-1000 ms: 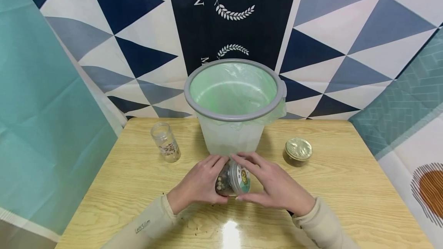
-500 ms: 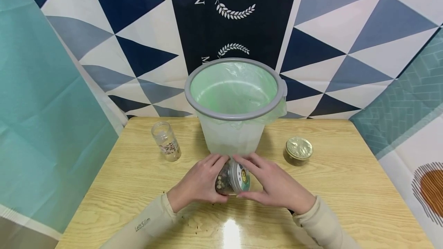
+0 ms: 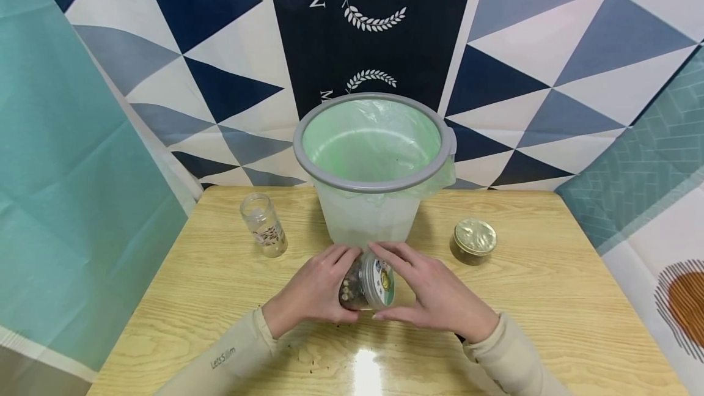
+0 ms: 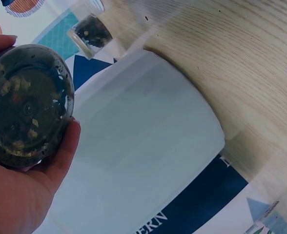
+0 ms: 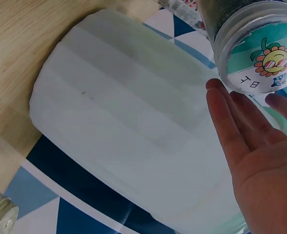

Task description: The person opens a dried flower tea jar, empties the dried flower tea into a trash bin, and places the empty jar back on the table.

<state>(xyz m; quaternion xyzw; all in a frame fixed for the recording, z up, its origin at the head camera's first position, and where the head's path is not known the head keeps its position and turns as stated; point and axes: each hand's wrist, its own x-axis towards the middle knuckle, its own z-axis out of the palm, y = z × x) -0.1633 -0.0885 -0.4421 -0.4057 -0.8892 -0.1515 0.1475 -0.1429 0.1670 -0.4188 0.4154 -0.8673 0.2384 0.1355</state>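
Note:
My left hand (image 3: 316,289) grips a clear jar (image 3: 353,289) tilted on its side, its base showing in the left wrist view. Dark and pale bits fill it. The jar's lid (image 3: 384,283) faces right and bears a label with a smiling flower. Around that lid my right hand (image 3: 431,289) is spread, fingers mostly straight. In the right wrist view its fingertips (image 5: 214,84) lie close to the lid's edge; whether they touch it is hard to tell.
Behind the hands stands a white bin (image 3: 368,219) with a grey rim and a green liner. A clear glass (image 3: 264,228) is at the left, and a small gold-lidded jar (image 3: 474,238) at the right. Dark crumbs dot the wooden table (image 3: 220,298).
The lid's label has turned between frames. Jar and left hand have shifted slightly left, and the right thumb has moved away from the lid's lower edge.

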